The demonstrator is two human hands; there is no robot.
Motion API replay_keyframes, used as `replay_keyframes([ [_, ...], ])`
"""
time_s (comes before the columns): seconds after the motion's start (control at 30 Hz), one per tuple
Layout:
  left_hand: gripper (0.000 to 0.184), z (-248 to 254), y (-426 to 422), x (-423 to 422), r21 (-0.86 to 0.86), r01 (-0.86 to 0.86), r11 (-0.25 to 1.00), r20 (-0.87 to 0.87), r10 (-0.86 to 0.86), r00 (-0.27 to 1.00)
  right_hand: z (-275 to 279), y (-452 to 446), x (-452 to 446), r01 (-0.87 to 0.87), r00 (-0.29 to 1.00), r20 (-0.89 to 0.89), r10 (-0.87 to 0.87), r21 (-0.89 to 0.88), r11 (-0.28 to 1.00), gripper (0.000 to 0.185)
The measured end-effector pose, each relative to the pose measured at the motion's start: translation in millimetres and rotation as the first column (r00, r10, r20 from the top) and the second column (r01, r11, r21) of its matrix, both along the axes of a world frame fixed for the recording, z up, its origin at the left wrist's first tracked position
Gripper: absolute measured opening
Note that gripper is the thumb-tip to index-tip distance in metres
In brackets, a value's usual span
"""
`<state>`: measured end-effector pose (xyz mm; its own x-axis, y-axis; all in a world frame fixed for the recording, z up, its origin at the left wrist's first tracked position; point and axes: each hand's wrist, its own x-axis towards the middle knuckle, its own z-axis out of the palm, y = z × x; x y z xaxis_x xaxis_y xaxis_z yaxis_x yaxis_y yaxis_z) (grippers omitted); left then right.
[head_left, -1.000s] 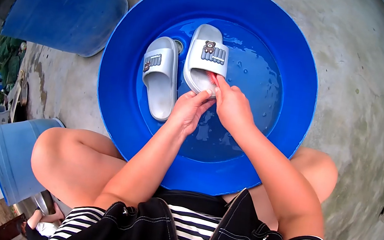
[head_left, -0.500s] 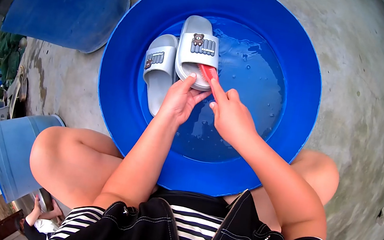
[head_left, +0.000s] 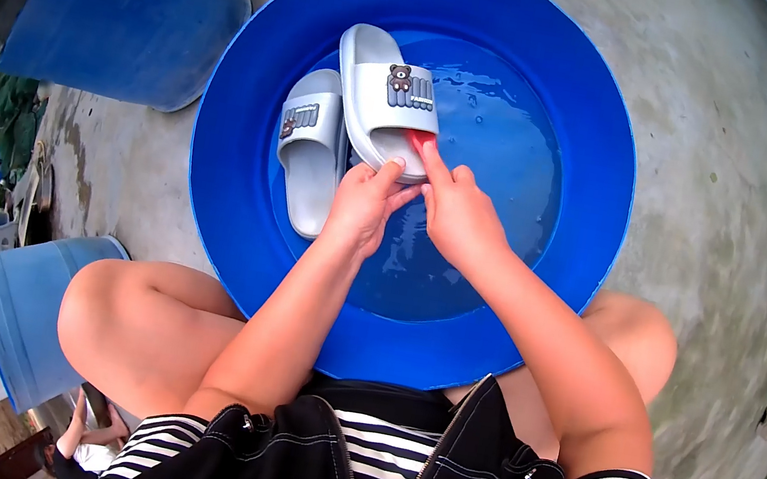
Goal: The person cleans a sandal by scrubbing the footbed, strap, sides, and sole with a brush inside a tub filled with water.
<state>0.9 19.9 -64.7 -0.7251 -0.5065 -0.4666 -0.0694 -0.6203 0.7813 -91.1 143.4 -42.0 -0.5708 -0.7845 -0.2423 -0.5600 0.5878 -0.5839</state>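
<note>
My left hand (head_left: 365,206) is closed on the toe end of a light grey slide slipper (head_left: 365,96), thumb on top of the footbed. A bear patch decorates its white strap. In my right hand (head_left: 461,214) is a red scrubbing brush (head_left: 419,140), pushed under the strap from the open toe side; most of it is hidden by the strap and fingers. The matching slipper (head_left: 310,176) lies to the left, in the blue basin (head_left: 599,174). Shallow water (head_left: 497,228) with a few bubbles covers the basin's bottom.
A large blue tub (head_left: 129,4) stands at the upper left on the concrete floor (head_left: 716,194). A lighter blue bucket (head_left: 36,313) is beside my left knee. Another person (head_left: 90,449) is partly visible at the lower left. My knees flank the basin.
The held slipper has tilted, its heel end swinging left. The brush has gone deeper under the strap, so less red shows. Both hands stay close together at the toe.
</note>
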Motion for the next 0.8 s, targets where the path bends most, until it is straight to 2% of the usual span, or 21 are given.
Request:
replay_keyframes([
  [0.03,0.039,0,1,-1,0.002,0.002,1.0,-0.009,-0.002,1.0,-2,0,-1,-0.017,0.997,-0.075,0.019,0.026,1.0,0.062],
  [0.13,0.039,4,-4,1,0.033,-0.042,0.999,0.034,0.041,0.999,7,3,8,-0.064,0.989,-0.125,0.076,0.098,0.993,0.065],
  [0.27,0.039,6,-13,4,0.055,-0.045,0.997,0.021,0.044,0.999,16,5,13,-0.132,0.986,-0.092,0.141,0.1,0.986,0.067],
  [0.33,0.038,4,0,1,0.01,0.006,1.0,0.037,-0.006,0.999,6,4,0,-0.053,0.993,-0.104,0.057,0.036,0.998,0.067],
  [0.4,0.037,3,2,0,0.011,0.012,1.0,0.034,-0.012,0.999,6,4,1,-0.052,0.99,-0.128,0.061,0.073,0.996,0.061],
  [0.47,0.037,-3,-14,3,0.023,-0.034,0.999,0.009,0.034,0.999,13,4,17,-0.069,0.997,-0.034,0.068,-0.036,0.997,0.056],
  [0.53,0.036,-2,-21,3,0.005,-0.04,0.999,0.004,0.04,0.999,11,6,23,-0.071,0.997,-0.006,0.071,-0.066,0.995,0.055],
  [0.6,0.036,-2,-10,1,-0.023,-0.001,1.0,-0.022,0.001,1.0,5,7,16,-0.029,0.999,-0.023,0.029,-0.003,1.0,0.06],
  [0.63,0.037,-1,-6,-2,-0.037,0.02,0.999,0.008,-0.019,1.0,9,5,5,-0.006,1.0,0.016,0.004,0.086,0.996,0.062],
  [0.67,0.037,2,-6,-3,-0.037,0.021,0.999,0.004,-0.021,1.0,9,6,-2,-0.004,1.0,0.012,0.003,0.087,0.996,0.062],
  [0.73,0.038,9,-10,-2,-0.04,0.019,0.999,0.0,-0.019,1.0,13,8,-11,-0.082,0.997,-0.019,0.081,-0.073,0.994,0.053],
  [0.77,0.039,0,-15,0,-0.059,0.0,0.998,-0.009,-0.001,1.0,18,8,-15,-0.035,0.996,0.079,0.041,-0.075,0.997,0.04],
  [0.8,0.039,-1,-15,1,-0.063,-0.007,0.998,-0.006,0.006,1.0,36,9,-20,-0.042,0.996,0.081,0.048,-0.079,0.996,0.04],
])
